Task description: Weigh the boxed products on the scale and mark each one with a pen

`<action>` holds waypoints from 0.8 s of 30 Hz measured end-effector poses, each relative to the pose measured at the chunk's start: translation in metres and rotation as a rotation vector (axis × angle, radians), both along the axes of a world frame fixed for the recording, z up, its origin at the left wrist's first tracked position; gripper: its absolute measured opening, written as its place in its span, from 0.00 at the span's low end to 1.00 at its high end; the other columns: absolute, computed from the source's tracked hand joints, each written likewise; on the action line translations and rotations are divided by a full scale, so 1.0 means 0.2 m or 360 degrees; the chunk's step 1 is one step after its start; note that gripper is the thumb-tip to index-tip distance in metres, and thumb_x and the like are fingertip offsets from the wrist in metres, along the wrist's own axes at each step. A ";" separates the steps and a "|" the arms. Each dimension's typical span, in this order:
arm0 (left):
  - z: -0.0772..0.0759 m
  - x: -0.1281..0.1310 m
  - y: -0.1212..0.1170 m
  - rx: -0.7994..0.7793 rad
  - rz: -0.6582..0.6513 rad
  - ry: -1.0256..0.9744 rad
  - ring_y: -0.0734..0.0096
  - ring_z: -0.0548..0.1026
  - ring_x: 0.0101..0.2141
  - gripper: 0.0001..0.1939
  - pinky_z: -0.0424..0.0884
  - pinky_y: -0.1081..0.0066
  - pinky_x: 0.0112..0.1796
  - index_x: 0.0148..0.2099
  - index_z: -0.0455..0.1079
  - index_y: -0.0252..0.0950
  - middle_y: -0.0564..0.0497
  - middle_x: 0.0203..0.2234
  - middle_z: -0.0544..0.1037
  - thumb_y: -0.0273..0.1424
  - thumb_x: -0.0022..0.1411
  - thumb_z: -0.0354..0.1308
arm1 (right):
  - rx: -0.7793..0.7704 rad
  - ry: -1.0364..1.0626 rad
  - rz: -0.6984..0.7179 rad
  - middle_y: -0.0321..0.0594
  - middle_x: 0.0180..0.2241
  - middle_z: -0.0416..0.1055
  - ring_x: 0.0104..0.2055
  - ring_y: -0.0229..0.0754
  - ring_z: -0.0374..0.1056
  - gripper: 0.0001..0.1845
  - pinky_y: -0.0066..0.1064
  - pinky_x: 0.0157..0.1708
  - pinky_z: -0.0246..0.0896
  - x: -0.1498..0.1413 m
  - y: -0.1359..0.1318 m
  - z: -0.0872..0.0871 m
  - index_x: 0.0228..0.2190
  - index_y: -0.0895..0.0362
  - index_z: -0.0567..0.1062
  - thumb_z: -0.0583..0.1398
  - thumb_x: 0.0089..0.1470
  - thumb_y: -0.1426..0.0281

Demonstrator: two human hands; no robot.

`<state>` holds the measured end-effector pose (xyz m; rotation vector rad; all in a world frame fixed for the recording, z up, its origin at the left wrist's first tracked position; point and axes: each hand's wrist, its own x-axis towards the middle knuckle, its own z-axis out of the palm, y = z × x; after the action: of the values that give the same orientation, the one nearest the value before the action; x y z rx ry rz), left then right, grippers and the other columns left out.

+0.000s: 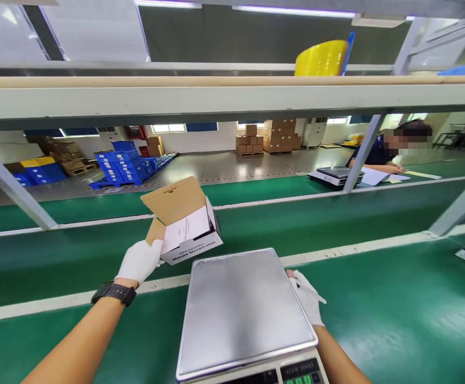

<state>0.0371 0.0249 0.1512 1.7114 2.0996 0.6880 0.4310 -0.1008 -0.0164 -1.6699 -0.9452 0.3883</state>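
Left hand [140, 260] pinching small carton [187, 230] by bottom corner, flap open; looks light, thin-walled, better gripped across sides. Right hand [308, 298] half hidden beside scale [244, 309], grip unclear.

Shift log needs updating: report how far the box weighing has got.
Done: the small carton is in the gloved left hand, its flap open. In hand: that hand holds it up behind the scale, while the right hand rests at the scale's edge. Left: the platter is bare; no carton sits on it yet.
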 end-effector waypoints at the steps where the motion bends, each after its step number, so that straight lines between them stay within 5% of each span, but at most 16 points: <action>1: 0.04 0.04 -0.08 0.0063 -0.0043 0.0083 0.53 0.75 0.26 0.25 0.68 0.65 0.30 0.27 0.70 0.32 0.38 0.21 0.75 0.47 0.58 0.44 | -0.0012 -0.0002 0.0019 0.40 0.27 0.72 0.33 0.48 0.68 0.22 0.37 0.35 0.63 0.01 0.00 0.00 0.25 0.56 0.73 0.53 0.48 0.51; 6: 0.07 0.28 -0.51 0.0189 -0.0417 0.0050 0.54 0.73 0.27 0.23 0.65 0.67 0.28 0.28 0.70 0.33 0.40 0.21 0.73 0.48 0.56 0.49 | -0.0031 0.0022 0.0063 0.39 0.28 0.71 0.35 0.48 0.65 0.21 0.38 0.40 0.58 0.02 -0.03 0.00 0.26 0.56 0.71 0.52 0.51 0.51; 10: -0.02 0.30 -0.70 -0.0115 -0.0531 -0.0680 0.63 0.71 0.22 0.36 0.66 0.69 0.25 0.36 0.72 0.31 0.44 0.20 0.73 0.58 0.59 0.36 | -0.0009 0.0106 0.0108 0.39 0.28 0.71 0.34 0.45 0.65 0.20 0.35 0.37 0.58 0.03 -0.09 0.01 0.28 0.57 0.70 0.53 0.52 0.53; 13: -0.19 0.16 -0.69 -0.0149 -0.0243 -0.1234 0.67 0.71 0.22 0.40 0.67 0.71 0.24 0.49 0.69 0.30 0.44 0.25 0.75 0.60 0.58 0.35 | -0.0006 0.0205 0.0077 0.40 0.29 0.71 0.31 0.44 0.65 0.21 0.33 0.34 0.60 0.03 -0.17 0.01 0.32 0.58 0.72 0.53 0.53 0.53; 17: -0.52 -0.06 -0.66 -0.0195 0.0511 -0.1203 0.68 0.73 0.22 0.28 0.70 0.72 0.24 0.42 0.70 0.28 0.43 0.27 0.76 0.49 0.60 0.46 | -0.0003 0.0323 0.0042 0.41 0.29 0.72 0.29 0.42 0.65 0.24 0.32 0.32 0.61 0.03 -0.31 0.00 0.36 0.60 0.73 0.53 0.53 0.52; 19: -0.64 -0.12 -0.68 -0.0212 0.0713 -0.1245 0.66 0.75 0.25 0.23 0.73 0.71 0.26 0.40 0.70 0.28 0.42 0.28 0.77 0.44 0.60 0.47 | 0.0008 0.0370 0.0059 0.43 0.31 0.72 0.30 0.43 0.65 0.25 0.31 0.32 0.62 0.02 -0.36 0.00 0.38 0.61 0.72 0.55 0.52 0.52; 24: -0.70 -0.10 -0.76 -0.0196 0.0676 -0.1264 0.68 0.75 0.23 0.19 0.73 0.73 0.25 0.37 0.71 0.30 0.44 0.28 0.77 0.42 0.58 0.51 | 0.0031 0.0460 0.0113 0.44 0.34 0.71 0.33 0.43 0.66 0.25 0.31 0.34 0.62 0.01 -0.41 0.02 0.41 0.62 0.71 0.59 0.49 0.54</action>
<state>0.0174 -0.1267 0.0118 0.7171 1.8426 1.1021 0.4340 -0.1835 -0.0125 -1.5155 -0.7906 0.6476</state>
